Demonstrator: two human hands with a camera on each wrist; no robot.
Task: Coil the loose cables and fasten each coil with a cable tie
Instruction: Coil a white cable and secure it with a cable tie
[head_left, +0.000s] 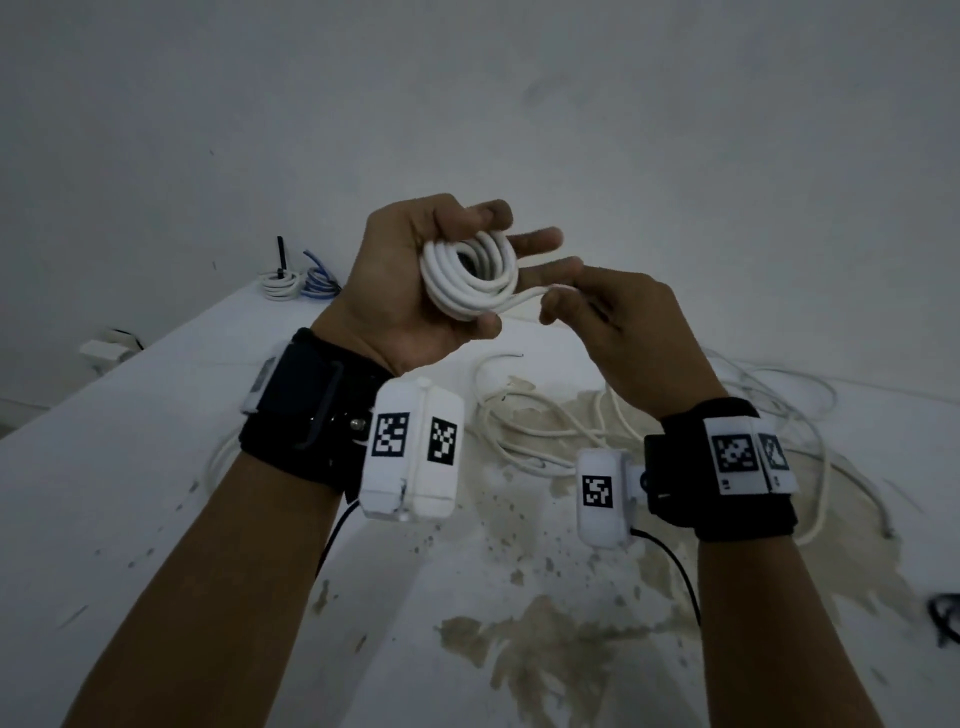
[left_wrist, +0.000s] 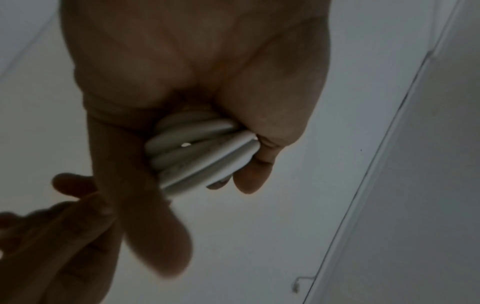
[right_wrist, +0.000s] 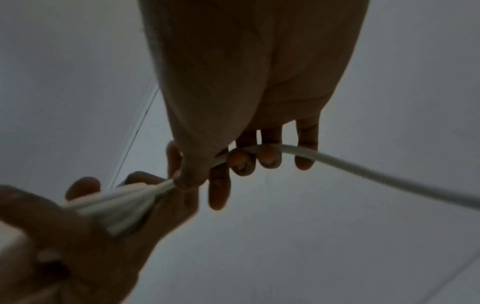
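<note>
Head cam: left hand (head_left: 410, 280) clamps the white cable coil (head_left: 470, 275) above the bench (head_left: 130, 493) so the loops can't spring apart, right hand (head_left: 618, 322) pinches the loose tail (head_left: 524, 300) to feed another wrap. Two tied coils (head_left: 298, 283) sit at the far-left corner.

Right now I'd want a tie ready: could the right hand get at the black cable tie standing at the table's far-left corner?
Probably not: the right hand pinches the white cable, and the black cable tie stands beyond the left hand.
</note>
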